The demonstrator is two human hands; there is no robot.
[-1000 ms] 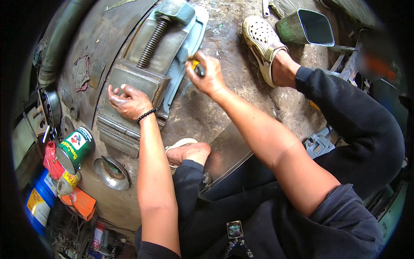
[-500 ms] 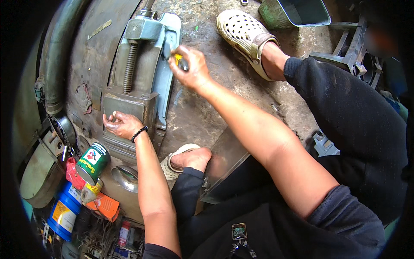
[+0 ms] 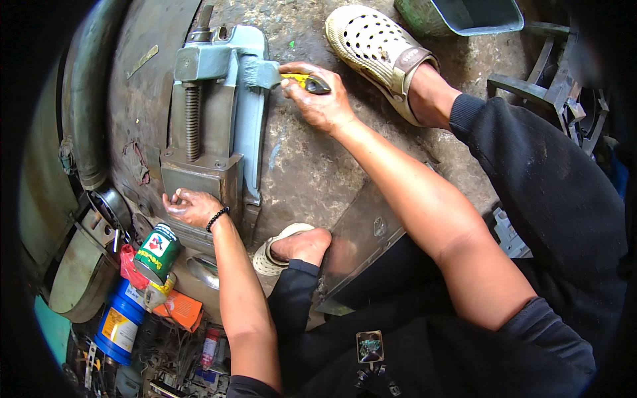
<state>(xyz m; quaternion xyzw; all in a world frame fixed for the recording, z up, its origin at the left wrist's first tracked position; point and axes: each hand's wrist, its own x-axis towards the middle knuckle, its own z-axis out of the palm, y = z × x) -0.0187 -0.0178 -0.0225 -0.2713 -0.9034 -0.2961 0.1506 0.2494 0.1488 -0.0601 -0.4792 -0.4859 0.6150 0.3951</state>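
Right hand [image 3: 322,98], upper centre of frame: fingers clenched round the yellow-and-black handle of a paintbrush [image 3: 306,81]. Brush points left, its blue-grey bristles against the painted upper part of a big metal vise [image 3: 222,126]. Vise lies lengthwise in the upper left-centre; light blue-grey coat on its top end and along the strip [image 3: 249,146] on its right side. Bare threaded screw [image 3: 192,123] runs down the middle, dark metal block below it.

Left hand [image 3: 194,207], left of centre: over the lower block of the vise, palm turned up, fingers released and loosely curled, nothing held. Can't tell how firmly it rests there. Black bead bracelet [image 3: 217,219] on that wrist.

Around: green can [image 3: 158,255] lower left, tilted, red plastic bag [image 3: 128,265] just beside it. Below those, orange box [image 3: 182,310] and blue bucket [image 3: 121,325]. Shiny round dish [image 3: 202,270] partly hidden by the left forearm. Beige clog [image 3: 371,56] on one foot top centre, the other clog [image 3: 269,259] below the vise. Green container [image 3: 428,18] at the top edge, right of centre; metal frame [image 3: 547,96] upper right. Stained brown floor [image 3: 298,179] under the vise.
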